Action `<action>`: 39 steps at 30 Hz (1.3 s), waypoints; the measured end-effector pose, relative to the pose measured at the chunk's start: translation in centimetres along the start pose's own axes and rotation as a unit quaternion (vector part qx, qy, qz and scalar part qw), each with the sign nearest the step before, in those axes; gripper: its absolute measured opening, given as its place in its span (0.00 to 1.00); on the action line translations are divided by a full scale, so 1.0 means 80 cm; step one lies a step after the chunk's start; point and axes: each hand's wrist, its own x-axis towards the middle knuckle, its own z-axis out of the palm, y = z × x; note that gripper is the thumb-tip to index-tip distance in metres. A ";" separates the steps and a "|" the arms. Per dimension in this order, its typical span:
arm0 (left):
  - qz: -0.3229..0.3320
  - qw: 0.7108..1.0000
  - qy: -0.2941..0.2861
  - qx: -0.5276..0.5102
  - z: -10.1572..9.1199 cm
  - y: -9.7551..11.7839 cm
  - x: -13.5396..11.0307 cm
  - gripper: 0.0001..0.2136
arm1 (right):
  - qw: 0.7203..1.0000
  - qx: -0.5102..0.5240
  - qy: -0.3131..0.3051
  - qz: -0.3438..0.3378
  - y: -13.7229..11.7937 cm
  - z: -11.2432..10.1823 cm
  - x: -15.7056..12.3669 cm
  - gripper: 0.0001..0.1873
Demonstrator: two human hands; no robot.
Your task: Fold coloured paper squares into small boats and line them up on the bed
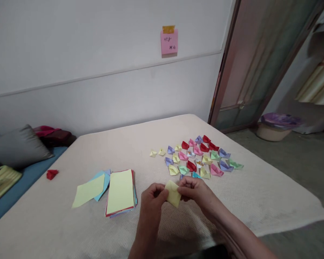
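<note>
I see the left hand (pixel 152 199) and the right hand (pixel 198 191) pinching 1 folded yellow paper (pixel 173 194) by opposite edges above the pale cover (pixel 75 233), I think so its folds cannot loosen. The paper stack (pixel 121 192) lies near the left hand, probably for easy reach.

The folded piece (pixel 173 196) is matt paper, the cover (pixel 118 147) textured cloth.
</note>
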 end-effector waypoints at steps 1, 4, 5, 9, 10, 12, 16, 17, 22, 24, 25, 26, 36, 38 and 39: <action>0.004 1.000 0.006 0.000 0.000 -0.002 0.001 0.06 | 1.000 -0.005 0.005 -0.007 -0.001 0.001 0.000 0.06; 0.003 1.000 0.008 -0.005 0.001 -0.002 0.001 0.04 | 0.999 -0.018 0.027 -0.032 -0.005 0.004 -0.002 0.07; 0.000 1.000 -0.001 -0.012 0.001 0.000 0.000 0.04 | 0.999 -0.021 0.032 -0.037 -0.006 0.005 -0.003 0.07; -0.015 0.999 -0.026 -0.044 0.006 0.013 -0.008 0.03 | 0.999 -0.014 0.005 -0.037 -0.009 0.006 -0.006 0.04; -0.018 0.998 -0.023 -0.049 0.008 0.015 -0.010 0.03 | 0.999 -0.013 -0.005 -0.036 -0.008 0.006 -0.006 0.03; -0.021 0.998 -0.014 -0.057 0.012 0.016 -0.013 0.03 | 0.999 -0.014 -0.010 -0.037 -0.004 0.006 -0.004 0.03; -0.029 0.996 0.001 -0.085 0.018 0.011 -0.015 0.03 | 0.999 -0.004 0.018 -0.041 0.007 0.009 -0.002 0.03; -0.030 0.995 0.002 -0.094 0.020 0.009 -0.016 0.03 | 0.999 -0.002 0.025 -0.040 0.008 0.011 -0.002 0.03; -0.041 0.991 0.022 -0.127 0.026 0.004 -0.018 0.02 | 0.998 -0.006 0.045 -0.044 0.008 0.015 -0.004 0.02; -0.034 0.988 0.035 -0.143 0.027 0.003 -0.018 0.03 | 0.998 -0.005 0.045 -0.044 0.006 0.014 -0.004 0.05; -0.030 0.987 0.038 -0.155 0.026 0.003 -0.018 0.03 | 0.998 -0.001 0.045 -0.047 0.006 0.013 -0.004 0.06; -0.026 0.985 0.040 -0.167 0.026 0.002 -0.017 0.03 | 0.998 0.005 0.042 -0.052 0.005 0.011 -0.004 0.08; -0.003 0.990 0.034 -0.137 0.021 0.009 -0.016 0.03 | 0.995 0.003 -0.008 -0.098 -0.006 -0.003 -0.004 0.09; 0.008 0.996 0.041 -0.084 0.020 0.008 -0.016 0.03 | 0.995 -0.004 -0.011 -0.100 -0.008 -0.002 -0.006 0.09; 0.018 0.997 0.045 -0.064 0.020 0.007 -0.016 0.03 | 0.995 -0.004 -0.012 -0.098 -0.010 -0.001 -0.007 0.08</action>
